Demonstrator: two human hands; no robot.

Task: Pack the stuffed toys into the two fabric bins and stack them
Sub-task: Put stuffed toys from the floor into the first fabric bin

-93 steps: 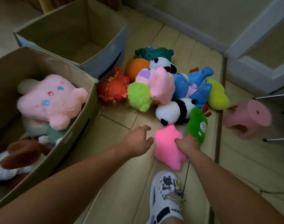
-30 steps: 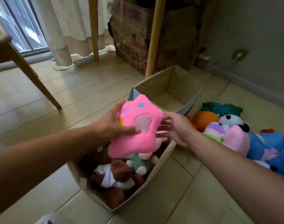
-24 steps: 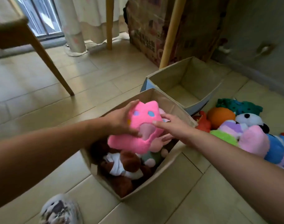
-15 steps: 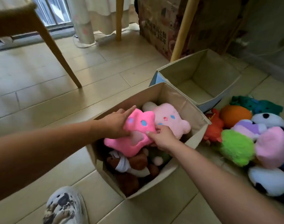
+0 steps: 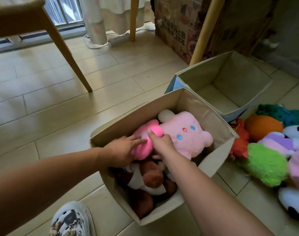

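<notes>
Presently both hands, left hand [image 5: 121, 150] flat, right hand [image 5: 162, 142] clenched, press the pink toy [image 5: 145, 143] into the near bin [image 5: 213, 160], beside the pale bear [image 5: 188, 133].

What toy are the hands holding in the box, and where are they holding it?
The hot pink toy in the near bin. The left hand lies flat on its near side; the right hand presses its top. A closed grip cannot be told.

Pale plank floor [image 5: 43, 103], wooden table leg [image 5: 68, 53], curtain [image 5: 111, 12] by a daylit window [image 5: 65, 12]
</notes>
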